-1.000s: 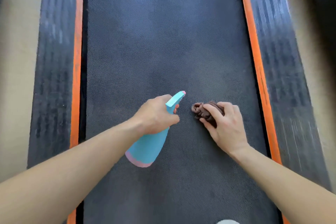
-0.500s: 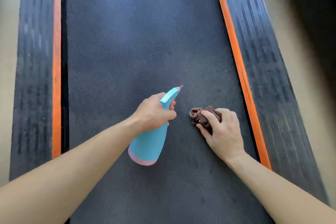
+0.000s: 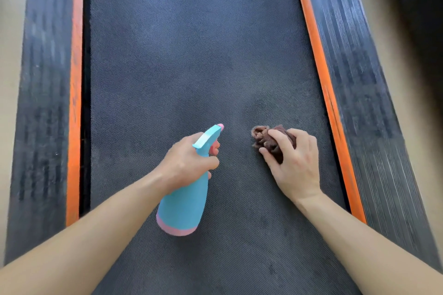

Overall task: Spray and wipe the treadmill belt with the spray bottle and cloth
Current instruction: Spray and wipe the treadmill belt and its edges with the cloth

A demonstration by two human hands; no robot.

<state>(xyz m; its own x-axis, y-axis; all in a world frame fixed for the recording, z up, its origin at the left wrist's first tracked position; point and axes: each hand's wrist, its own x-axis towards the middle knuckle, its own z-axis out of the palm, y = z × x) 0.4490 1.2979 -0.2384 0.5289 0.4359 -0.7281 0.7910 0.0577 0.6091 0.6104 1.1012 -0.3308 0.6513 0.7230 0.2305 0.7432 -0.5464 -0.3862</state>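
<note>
Low over the treadmill belt (image 3: pixel 191 55), near its middle, our left grip (image 3: pixel 189 163) wraps the neck of a turquoise spray bottle (image 3: pixel 184 206). One finger curls at the trigger, the pink nozzle points toward the far end, and the pink-banded base angles back toward the near end. To the right, apart from the bottle, our right grip (image 3: pixel 296 165) curls over a bunched brown cloth (image 3: pixel 266 139) lying on the belt's right half, with the cloth's left end poking out past the fingertips. A darker patch (image 3: pixel 257 105) marks the belt just beyond the cloth. Orange strips (image 3: pixel 318 67) edge the belt on both sides, with ribbed black side rails (image 3: pixel 359 79) outside them and beige floor (image 3: pixel 9 79) beyond.
</note>
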